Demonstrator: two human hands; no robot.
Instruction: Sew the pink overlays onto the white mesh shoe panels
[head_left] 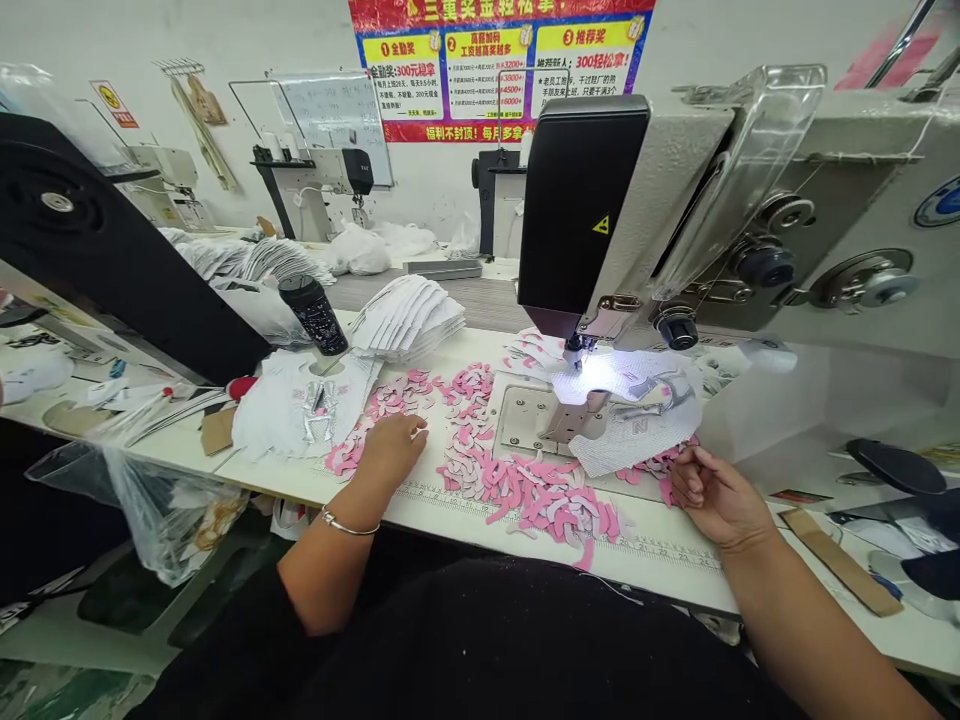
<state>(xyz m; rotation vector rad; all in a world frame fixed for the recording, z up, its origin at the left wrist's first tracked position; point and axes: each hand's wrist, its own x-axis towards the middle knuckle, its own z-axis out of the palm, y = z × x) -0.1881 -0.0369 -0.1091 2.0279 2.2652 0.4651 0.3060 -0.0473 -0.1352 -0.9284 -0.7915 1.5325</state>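
A white mesh shoe upper (637, 440) with silver trim lies under the lit needle of the sewing machine (577, 230), over its metal bed plate. My left hand (391, 455), a bracelet at its wrist, rests over the table with fingers curled together, beside loose pink and pale strips (405, 390). What its fingertips hold, if anything, is hidden. To the right of the upper, my right hand (720, 495) has its fingers curled in, close to more pink strips (667, 470). Whether something small is between those fingers does not show. A large heap of strips (555, 495) lies between my hands.
Stacked white uppers (300, 410) sit at the left, near a dark patterned tumbler (315, 315). Another white stack (412, 315) stands behind. A printed ruler (652, 550) runs along the front table edge. A cardboard strip (840, 560) lies at right. Other sewing machines (315, 190) stand behind.
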